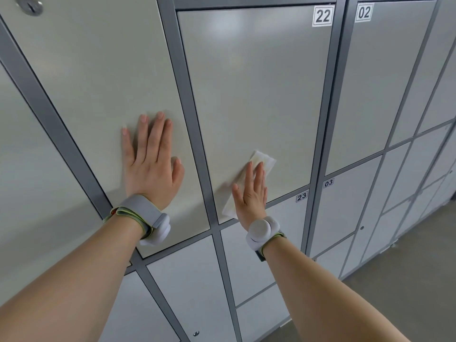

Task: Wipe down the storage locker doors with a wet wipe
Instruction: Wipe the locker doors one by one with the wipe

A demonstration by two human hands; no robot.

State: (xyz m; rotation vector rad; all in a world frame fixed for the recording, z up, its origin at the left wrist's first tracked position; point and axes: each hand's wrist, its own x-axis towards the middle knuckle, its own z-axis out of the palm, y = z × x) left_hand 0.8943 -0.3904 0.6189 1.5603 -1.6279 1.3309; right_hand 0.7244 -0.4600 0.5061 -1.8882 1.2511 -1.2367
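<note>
**Flat hands on the locker doors, wipe under the right palm**

The right hand (251, 193) presses the wet wipe (264, 161) flat against the lower part of the locker door (254, 82) marked with the label 22 (322, 16). Its fingers (259, 176) are straight and close together on the wipe, not curled round it. The white wipe shows past the fingertips above and beside the heel of the hand below, close to the door's bottom edge.

The left hand (150, 164) rests open on the neighbouring door (98, 70) to the left, with its fingers (158, 134) straight and slightly spread and nothing held. A grey frame bar (190, 107) runs between the two hands.

Each wrist carries a grey band with a white round unit (259, 233). Below door 22 sits a smaller door labelled 23 (301, 196). To the right stand doors labelled 02 (364, 12) and 03 (328, 183), and the grey floor (419, 280) shows at lower right
</note>
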